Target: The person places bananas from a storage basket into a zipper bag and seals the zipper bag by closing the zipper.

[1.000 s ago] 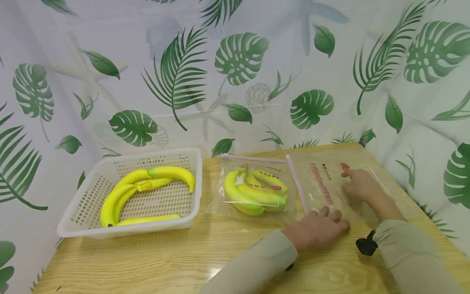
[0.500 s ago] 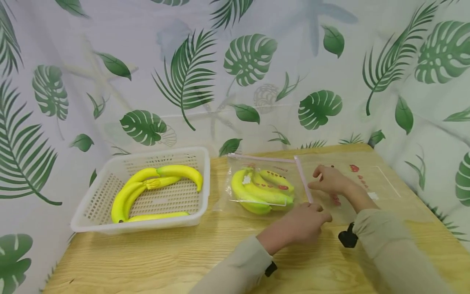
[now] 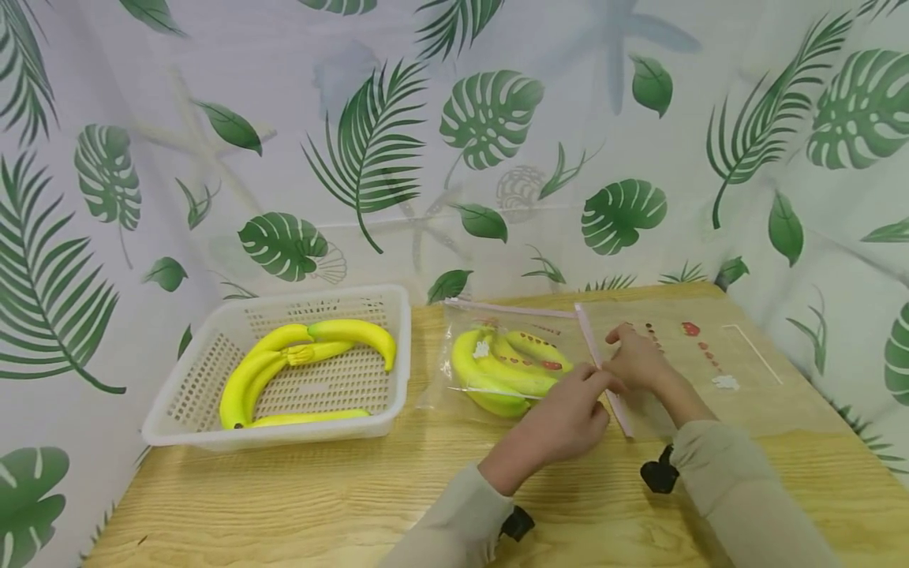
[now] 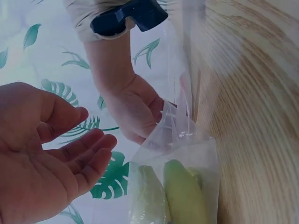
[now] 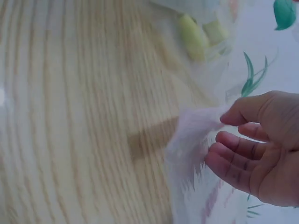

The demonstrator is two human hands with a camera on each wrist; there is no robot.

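Note:
In the head view, a clear zip bag [image 3: 696, 402] with a pink seal strip and red print lies flat on the right of the table. My right hand [image 3: 635, 364] pinches its pink-edged mouth between thumb and fingers; the right wrist view shows this lip [image 5: 189, 135] lifted at the thumb tip. My left hand [image 3: 564, 418] hovers beside that mouth, its fingers loosely bent and holding nothing in the left wrist view. Left of the hands lies a second zip bag [image 3: 511, 308] containing several bananas [image 3: 472, 371], partly covered by my left hand.
A white perforated basket [image 3: 399, 363] with several more bananas [image 3: 245, 383] stands on the left of the wooden table [image 3: 298, 497]. Behind the table hangs a white curtain [image 3: 398, 158] printed with green leaves.
My right hand has moved left from the flat bag's middle to its pink-edged mouth and taken hold there. My left hand has moved left and up to beside it. The view has shifted slightly.

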